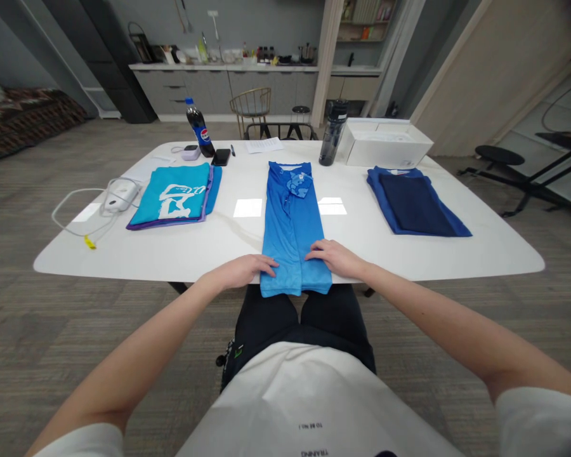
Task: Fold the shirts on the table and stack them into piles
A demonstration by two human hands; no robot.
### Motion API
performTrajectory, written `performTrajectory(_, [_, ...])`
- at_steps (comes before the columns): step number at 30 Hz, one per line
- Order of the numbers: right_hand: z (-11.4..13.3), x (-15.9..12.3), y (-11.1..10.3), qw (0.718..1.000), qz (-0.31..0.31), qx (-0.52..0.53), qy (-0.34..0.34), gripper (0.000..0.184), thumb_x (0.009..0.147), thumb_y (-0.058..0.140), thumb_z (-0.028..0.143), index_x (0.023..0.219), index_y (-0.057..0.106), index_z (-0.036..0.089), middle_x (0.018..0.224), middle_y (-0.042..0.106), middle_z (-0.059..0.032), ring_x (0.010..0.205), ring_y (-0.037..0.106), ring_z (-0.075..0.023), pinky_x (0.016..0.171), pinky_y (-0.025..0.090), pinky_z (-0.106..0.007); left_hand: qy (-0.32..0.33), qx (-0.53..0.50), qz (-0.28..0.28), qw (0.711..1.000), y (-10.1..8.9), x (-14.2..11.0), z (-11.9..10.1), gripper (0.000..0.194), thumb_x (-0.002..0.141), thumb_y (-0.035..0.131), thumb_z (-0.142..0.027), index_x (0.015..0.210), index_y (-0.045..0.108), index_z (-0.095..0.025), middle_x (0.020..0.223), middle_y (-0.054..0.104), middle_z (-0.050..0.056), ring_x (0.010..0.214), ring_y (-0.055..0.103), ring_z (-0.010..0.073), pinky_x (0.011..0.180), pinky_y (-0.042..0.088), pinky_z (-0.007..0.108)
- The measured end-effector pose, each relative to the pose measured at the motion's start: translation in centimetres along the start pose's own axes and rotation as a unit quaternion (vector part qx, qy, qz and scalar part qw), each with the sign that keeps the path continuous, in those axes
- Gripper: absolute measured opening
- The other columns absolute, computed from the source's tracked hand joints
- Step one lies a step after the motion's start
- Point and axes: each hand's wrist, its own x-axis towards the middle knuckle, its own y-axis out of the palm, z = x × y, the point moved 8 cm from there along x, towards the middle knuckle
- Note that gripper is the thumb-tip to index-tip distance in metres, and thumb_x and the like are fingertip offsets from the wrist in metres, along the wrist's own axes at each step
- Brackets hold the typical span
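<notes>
A bright blue polo shirt [291, 222], folded into a long narrow strip, lies down the middle of the white table [371, 244] and hangs a little over the near edge. My left hand [247, 269] rests on its lower left edge with the fingers curled onto the cloth. My right hand [334, 255] lies on its lower right edge, fingers bent over the fabric. Both hands touch the shirt's bottom hem at the table's front edge.
A folded turquoise shirt [176, 193] lies at the left, a folded navy shirt [416, 202] at the right. Behind them stand a cola bottle [198, 128], a dark drinking bottle [334, 132], a phone [221, 157] and a white box [387, 143]. A white device with cable [118, 195] sits far left.
</notes>
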Motion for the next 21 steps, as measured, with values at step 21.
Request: performTrajectory(21, [-7.2, 0.7, -3.9, 0.875, -0.156, 0.393, 0.237, 0.023, 0.091, 0.056, 0.038, 0.102, 0.065, 0.019, 0.090, 0.070, -0.0031, 0.080, 0.062, -0.0164, 0.072, 0.050, -0.029, -0.123, -0.341, -0.350, 0.864, -5.2, 3.7, 5.3, 0.036, 0.081, 0.073, -0.049, 0.099, 0.071, -0.018, 0.091, 0.073, 0.004, 0.081, 0.064, 0.0166, 0.076, 0.052, 0.028])
